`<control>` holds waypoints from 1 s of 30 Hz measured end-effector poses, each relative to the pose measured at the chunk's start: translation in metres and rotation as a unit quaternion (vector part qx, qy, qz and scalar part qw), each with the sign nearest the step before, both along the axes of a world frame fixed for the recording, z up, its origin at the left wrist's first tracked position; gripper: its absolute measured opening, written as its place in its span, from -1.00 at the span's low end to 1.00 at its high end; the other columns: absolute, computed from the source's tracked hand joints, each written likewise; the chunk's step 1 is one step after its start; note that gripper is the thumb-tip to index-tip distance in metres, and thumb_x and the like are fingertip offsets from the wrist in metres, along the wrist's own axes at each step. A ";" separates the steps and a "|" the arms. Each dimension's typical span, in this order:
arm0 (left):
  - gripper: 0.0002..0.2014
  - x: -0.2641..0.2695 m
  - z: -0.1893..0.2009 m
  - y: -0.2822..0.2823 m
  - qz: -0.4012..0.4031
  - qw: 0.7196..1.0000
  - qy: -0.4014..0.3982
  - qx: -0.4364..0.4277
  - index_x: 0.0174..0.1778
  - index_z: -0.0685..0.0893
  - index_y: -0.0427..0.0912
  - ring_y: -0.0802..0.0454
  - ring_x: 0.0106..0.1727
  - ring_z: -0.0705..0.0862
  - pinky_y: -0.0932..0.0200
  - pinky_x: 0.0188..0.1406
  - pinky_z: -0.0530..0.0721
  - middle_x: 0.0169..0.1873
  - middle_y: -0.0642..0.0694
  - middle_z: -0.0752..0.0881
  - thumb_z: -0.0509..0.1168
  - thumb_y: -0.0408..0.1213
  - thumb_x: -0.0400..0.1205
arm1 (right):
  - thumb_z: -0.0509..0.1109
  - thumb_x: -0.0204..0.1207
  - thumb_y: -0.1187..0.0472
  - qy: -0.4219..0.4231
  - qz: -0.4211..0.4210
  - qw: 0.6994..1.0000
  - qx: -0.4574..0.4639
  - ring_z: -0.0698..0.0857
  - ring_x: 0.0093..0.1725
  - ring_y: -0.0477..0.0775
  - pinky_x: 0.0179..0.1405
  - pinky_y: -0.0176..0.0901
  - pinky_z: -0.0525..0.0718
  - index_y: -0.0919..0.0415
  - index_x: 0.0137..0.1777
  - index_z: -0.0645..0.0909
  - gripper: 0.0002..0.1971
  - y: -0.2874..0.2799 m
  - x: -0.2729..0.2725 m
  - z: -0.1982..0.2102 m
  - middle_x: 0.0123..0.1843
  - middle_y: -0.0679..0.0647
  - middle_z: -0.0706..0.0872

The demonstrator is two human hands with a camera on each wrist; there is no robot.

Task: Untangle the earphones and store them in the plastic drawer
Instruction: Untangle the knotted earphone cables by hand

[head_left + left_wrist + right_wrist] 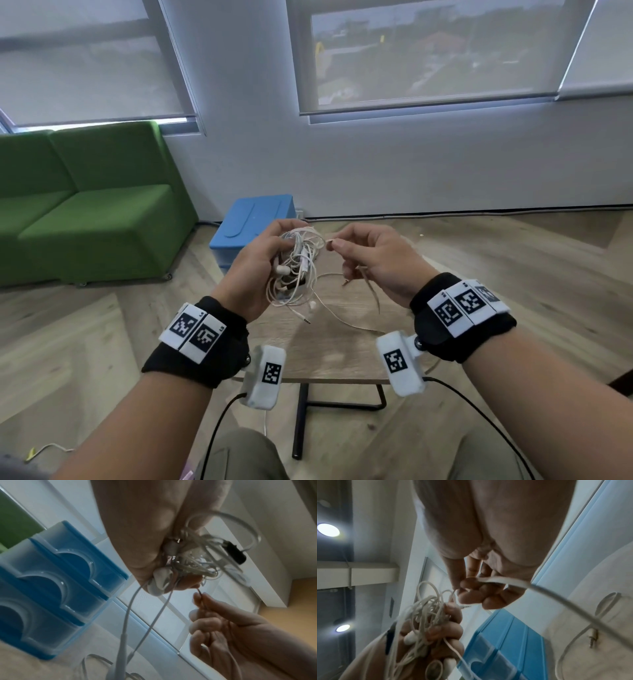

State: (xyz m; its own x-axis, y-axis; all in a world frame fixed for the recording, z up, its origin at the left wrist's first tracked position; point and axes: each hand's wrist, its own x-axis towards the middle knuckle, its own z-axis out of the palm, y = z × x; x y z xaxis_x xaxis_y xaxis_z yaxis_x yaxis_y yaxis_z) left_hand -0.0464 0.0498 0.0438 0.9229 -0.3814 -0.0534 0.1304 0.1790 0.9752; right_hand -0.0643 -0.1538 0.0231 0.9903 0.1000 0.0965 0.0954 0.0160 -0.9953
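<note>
A tangled bundle of white earphones [298, 263] [192, 559] [423, 616] hangs in the air above a small wooden table [346, 346]. My left hand [263, 260] grips the bundle with curled fingers. My right hand [356, 253] pinches one beige cable [371, 294] [505, 581] just beside the bundle, and that cable trails down to the table with its jack plug [592, 639] loose. The blue plastic drawer unit [253, 229] [51, 577] [503, 646] stands behind the hands, its drawers shut.
A green sofa [92, 212] stands at the left. A white wall with two blinded windows is behind. The table has a black metal leg [301, 421]. My knees are below the table's near edge.
</note>
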 end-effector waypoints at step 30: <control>-0.79 -0.008 -0.002 -0.011 -0.098 0.994 0.023 -0.053 0.18 0.67 -0.19 -0.18 -0.22 0.77 0.12 -0.30 0.71 0.16 -0.52 0.75 0.22 -0.21 0.74 | 0.53 0.60 0.19 -0.144 -0.025 0.969 -0.201 0.34 -0.42 0.00 -0.34 -0.17 0.34 0.10 -0.08 0.84 -0.94 -0.018 -0.001 0.023 -0.50 -0.06 0.39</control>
